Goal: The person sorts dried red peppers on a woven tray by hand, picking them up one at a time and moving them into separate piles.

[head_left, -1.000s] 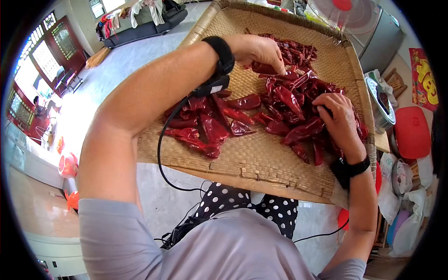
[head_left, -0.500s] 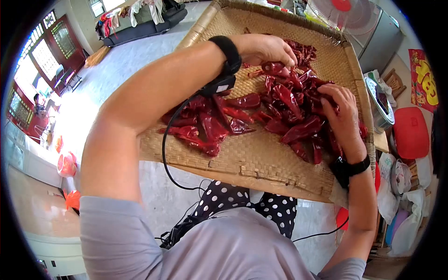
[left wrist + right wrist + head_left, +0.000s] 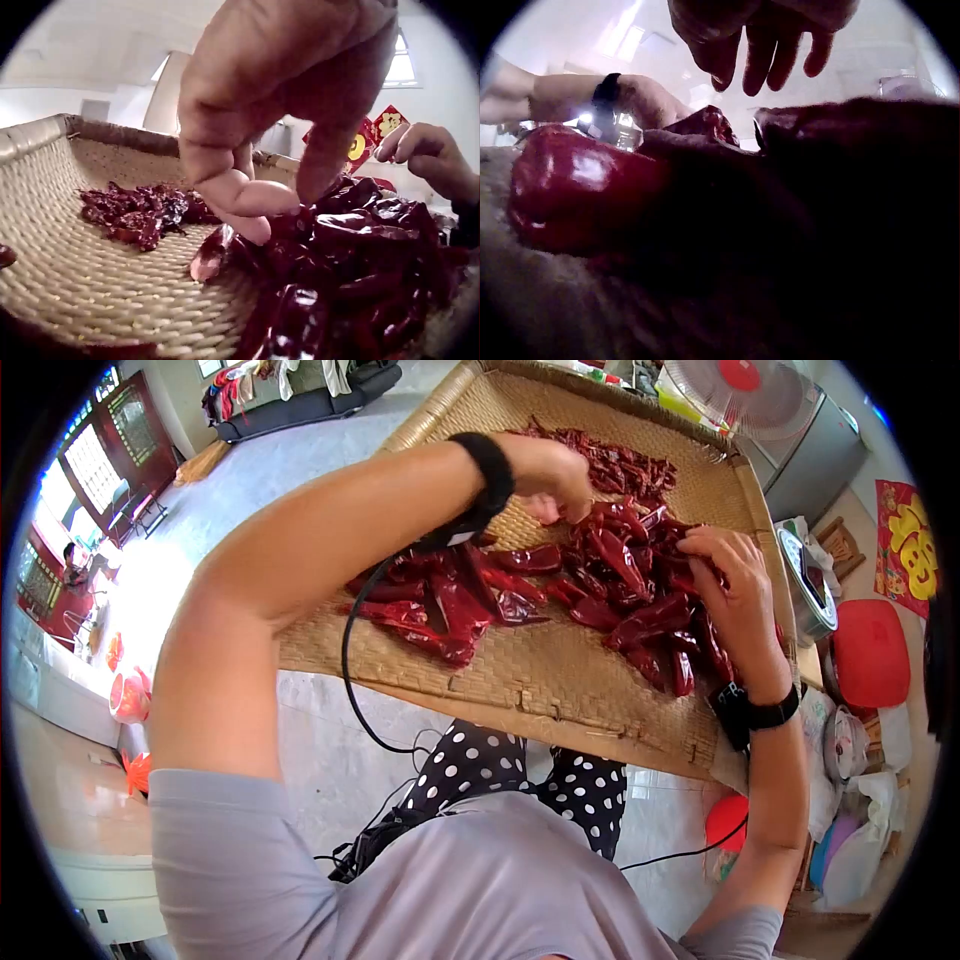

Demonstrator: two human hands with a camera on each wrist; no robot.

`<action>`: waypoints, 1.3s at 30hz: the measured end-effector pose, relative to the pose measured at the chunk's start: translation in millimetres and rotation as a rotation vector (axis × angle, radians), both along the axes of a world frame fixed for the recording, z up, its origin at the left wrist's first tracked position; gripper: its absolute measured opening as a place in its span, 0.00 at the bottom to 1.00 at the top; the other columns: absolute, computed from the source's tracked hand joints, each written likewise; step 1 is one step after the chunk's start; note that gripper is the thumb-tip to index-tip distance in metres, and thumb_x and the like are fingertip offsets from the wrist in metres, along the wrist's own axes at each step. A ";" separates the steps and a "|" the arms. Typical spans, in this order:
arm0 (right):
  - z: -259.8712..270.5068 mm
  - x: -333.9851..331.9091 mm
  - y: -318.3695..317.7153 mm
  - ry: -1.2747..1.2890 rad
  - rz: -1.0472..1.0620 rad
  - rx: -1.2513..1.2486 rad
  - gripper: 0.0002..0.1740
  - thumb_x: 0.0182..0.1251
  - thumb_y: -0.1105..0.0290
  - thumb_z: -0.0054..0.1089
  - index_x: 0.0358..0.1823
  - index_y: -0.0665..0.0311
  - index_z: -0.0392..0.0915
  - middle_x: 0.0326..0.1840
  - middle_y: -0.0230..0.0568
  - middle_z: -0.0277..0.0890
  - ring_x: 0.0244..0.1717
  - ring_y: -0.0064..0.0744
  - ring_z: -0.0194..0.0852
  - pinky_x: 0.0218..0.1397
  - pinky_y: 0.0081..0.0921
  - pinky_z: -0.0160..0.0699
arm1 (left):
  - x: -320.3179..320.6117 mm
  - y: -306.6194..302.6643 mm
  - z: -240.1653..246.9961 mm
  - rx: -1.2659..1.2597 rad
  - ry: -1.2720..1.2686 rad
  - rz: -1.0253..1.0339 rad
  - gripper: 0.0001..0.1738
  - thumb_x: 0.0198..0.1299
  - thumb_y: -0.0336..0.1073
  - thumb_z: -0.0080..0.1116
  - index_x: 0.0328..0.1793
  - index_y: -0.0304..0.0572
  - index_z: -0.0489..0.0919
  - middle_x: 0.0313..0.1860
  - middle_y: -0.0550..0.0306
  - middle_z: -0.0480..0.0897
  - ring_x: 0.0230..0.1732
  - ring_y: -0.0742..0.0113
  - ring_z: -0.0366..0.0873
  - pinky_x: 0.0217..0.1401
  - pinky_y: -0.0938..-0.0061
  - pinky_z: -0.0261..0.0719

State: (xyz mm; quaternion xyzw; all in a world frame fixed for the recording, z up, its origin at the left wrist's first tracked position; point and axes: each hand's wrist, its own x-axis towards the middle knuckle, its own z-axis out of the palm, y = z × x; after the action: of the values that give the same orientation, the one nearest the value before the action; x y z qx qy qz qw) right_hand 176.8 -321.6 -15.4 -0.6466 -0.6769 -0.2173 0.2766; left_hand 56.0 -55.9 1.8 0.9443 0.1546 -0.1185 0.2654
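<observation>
Large glossy dried red chili peppers (image 3: 625, 575) lie heaped on the right of a woven bamboo tray (image 3: 540, 670). My left hand (image 3: 550, 472) reaches over the heap's far left edge. In the left wrist view its thumb and curled fingers close on a dark red chili pepper (image 3: 294, 225) at the top of the heap. Over the heap's right side is my right hand (image 3: 735, 575); the right wrist view shows its fingers (image 3: 761, 64) hanging loosely, with nothing between them. A second group of large chilies (image 3: 450, 600) lies under my left forearm.
Smaller shrivelled chilies (image 3: 625, 462) form a pile at the tray's far end. Beyond it stands a fan (image 3: 740, 385). A metal container (image 3: 808, 585) and a red plastic item (image 3: 870, 652) are to the right. A black cable (image 3: 348, 680) loops from my left wrist over the tray's near edge.
My left hand picked up a chili pepper half a second ago; it has since shifted left and turned its fingers down beside the heap. My right hand has stayed over the heap's right side.
</observation>
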 end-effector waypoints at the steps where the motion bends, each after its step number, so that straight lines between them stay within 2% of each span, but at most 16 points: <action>1: 2.0 -3.2 -0.4 0.010 0.010 -0.008 0.09 0.65 0.76 0.62 0.46 0.61 0.82 0.50 0.40 0.82 0.56 0.45 0.77 0.65 0.38 0.69 | -13.3 -9.5 0.2 0.091 0.073 0.023 0.12 0.59 0.37 0.65 0.41 0.33 0.82 0.25 0.60 0.78 0.24 0.70 0.76 0.25 0.72 0.71; 3: 9.4 -11.2 0.4 0.024 0.036 -0.020 0.09 0.64 0.76 0.62 0.45 0.62 0.82 0.50 0.40 0.82 0.56 0.45 0.77 0.64 0.38 0.69 | -24.1 -18.3 -2.4 0.186 0.286 -0.021 0.16 0.57 0.39 0.68 0.44 0.33 0.82 0.30 0.56 0.82 0.27 0.68 0.80 0.26 0.70 0.73; 5: 17.9 -18.4 -0.7 -0.006 0.052 -0.057 0.09 0.64 0.76 0.62 0.45 0.62 0.82 0.49 0.39 0.82 0.55 0.46 0.77 0.64 0.38 0.69 | -29.1 -17.1 -20.9 0.211 0.232 -0.098 0.22 0.52 0.44 0.71 0.42 0.30 0.82 0.31 0.50 0.85 0.28 0.60 0.83 0.28 0.62 0.78; 13: 42.7 -56.0 -22.4 -0.049 0.096 -0.106 0.10 0.61 0.75 0.64 0.45 0.58 0.82 0.51 0.36 0.81 0.55 0.45 0.76 0.64 0.40 0.69 | -12.4 -16.6 5.4 0.220 -0.049 -0.138 0.16 0.49 0.38 0.71 0.33 0.29 0.81 0.25 0.47 0.84 0.26 0.59 0.84 0.27 0.65 0.78; 15: 45.9 -58.0 -28.0 -0.088 0.087 -0.143 0.12 0.61 0.76 0.65 0.46 0.60 0.82 0.52 0.38 0.80 0.58 0.46 0.75 0.65 0.40 0.69 | -3.7 -12.2 14.8 -0.165 -0.212 -0.124 0.32 0.56 0.40 0.71 0.62 0.26 0.74 0.41 0.41 0.86 0.40 0.61 0.86 0.36 0.72 0.83; 17: 45.7 -58.9 -33.6 -0.124 0.060 -0.154 0.12 0.61 0.76 0.65 0.47 0.61 0.83 0.53 0.40 0.80 0.59 0.47 0.74 0.65 0.41 0.69 | -19.1 -37.0 26.1 -0.350 -0.501 -0.002 0.45 0.60 0.45 0.70 0.76 0.29 0.62 0.63 0.32 0.77 0.58 0.57 0.81 0.51 0.71 0.85; 18: 45.2 -57.3 -37.3 -0.143 0.033 -0.142 0.12 0.61 0.76 0.65 0.47 0.61 0.83 0.54 0.40 0.80 0.60 0.47 0.73 0.66 0.41 0.69 | -24.5 -32.7 39.6 -0.248 -0.397 -0.046 0.49 0.61 0.50 0.70 0.80 0.31 0.58 0.74 0.29 0.65 0.69 0.49 0.72 0.62 0.66 0.82; 21: 42.4 -39.5 -53.7 -0.207 -0.121 -0.132 0.15 0.60 0.73 0.66 0.49 0.59 0.82 0.57 0.41 0.78 0.62 0.47 0.73 0.67 0.43 0.68 | -29.8 3.5 35.0 -0.028 -0.220 0.067 0.49 0.61 0.50 0.70 0.79 0.31 0.59 0.74 0.30 0.67 0.69 0.46 0.73 0.65 0.60 0.79; 23: 37.1 -18.1 -68.0 -0.230 -0.296 -0.126 0.19 0.60 0.71 0.66 0.54 0.59 0.79 0.62 0.43 0.75 0.63 0.48 0.72 0.69 0.44 0.67 | -48.7 33.6 38.1 0.324 -0.074 0.049 0.50 0.59 0.50 0.71 0.80 0.31 0.58 0.76 0.32 0.66 0.70 0.45 0.72 0.67 0.55 0.76; 25: 27.2 11.1 -84.1 -0.227 -0.517 -0.119 0.26 0.60 0.69 0.67 0.61 0.59 0.75 0.67 0.47 0.70 0.66 0.50 0.70 0.70 0.45 0.66 | -75.7 45.2 46.8 0.472 0.188 0.250 0.52 0.56 0.48 0.74 0.78 0.30 0.60 0.76 0.33 0.66 0.71 0.47 0.71 0.70 0.58 0.74; 27: 20.4 46.9 -96.5 -0.029 -0.677 -0.193 0.34 0.61 0.67 0.66 0.70 0.58 0.67 0.73 0.53 0.64 0.68 0.55 0.68 0.70 0.45 0.67 | -103.4 122.0 8.6 0.320 0.126 0.336 0.54 0.53 0.45 0.77 0.80 0.38 0.56 0.76 0.32 0.65 0.69 0.42 0.72 0.68 0.44 0.76; 29: 14.3 75.4 -102.9 0.227 -0.794 -0.225 0.35 0.62 0.68 0.66 0.72 0.59 0.66 0.72 0.56 0.66 0.68 0.54 0.69 0.70 0.44 0.68 | -130.2 88.0 17.1 0.251 0.064 0.539 0.53 0.47 0.43 0.79 0.76 0.32 0.61 0.65 0.31 0.76 0.60 0.43 0.78 0.60 0.53 0.80; 30: 3.9 103.6 -106.9 0.417 -0.730 -0.270 0.35 0.63 0.68 0.66 0.72 0.61 0.66 0.71 0.55 0.67 0.68 0.52 0.69 0.69 0.42 0.69 | -142.5 74.1 16.1 0.191 0.018 0.633 0.54 0.46 0.41 0.80 0.76 0.30 0.61 0.62 0.31 0.79 0.57 0.43 0.80 0.57 0.55 0.81; 32: -15.7 154.8 -110.3 0.790 -0.585 -0.352 0.35 0.63 0.68 0.66 0.71 0.66 0.66 0.70 0.55 0.69 0.68 0.48 0.71 0.67 0.39 0.71 | -145.1 100.3 0.0 0.083 0.007 0.676 0.60 0.48 0.36 0.78 0.82 0.36 0.48 0.62 0.31 0.77 0.57 0.40 0.78 0.55 0.49 0.81; 36: -8.2 151.5 -113.1 1.143 -0.363 -0.194 0.32 0.61 0.73 0.64 0.67 0.75 0.68 0.64 0.47 0.73 0.60 0.37 0.75 0.62 0.31 0.73 | -139.9 86.6 11.3 0.180 0.047 0.668 0.56 0.46 0.34 0.80 0.79 0.37 0.56 0.59 0.31 0.79 0.56 0.41 0.80 0.52 0.46 0.81; 39: -13.8 165.9 -117.6 1.185 -0.298 -0.063 0.28 0.60 0.77 0.61 0.64 0.73 0.72 0.58 0.44 0.74 0.54 0.34 0.75 0.58 0.29 0.75 | -132.7 111.2 4.2 0.213 0.002 0.632 0.55 0.44 0.34 0.81 0.78 0.36 0.59 0.57 0.31 0.80 0.56 0.40 0.80 0.51 0.43 0.81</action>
State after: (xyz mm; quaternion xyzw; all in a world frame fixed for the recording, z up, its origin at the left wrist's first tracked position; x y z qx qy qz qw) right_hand 342.7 -439.2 -29.2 -0.7531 -0.3161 0.1632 0.5534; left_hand -76.7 55.3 6.0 0.8720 0.4515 -0.0142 0.1888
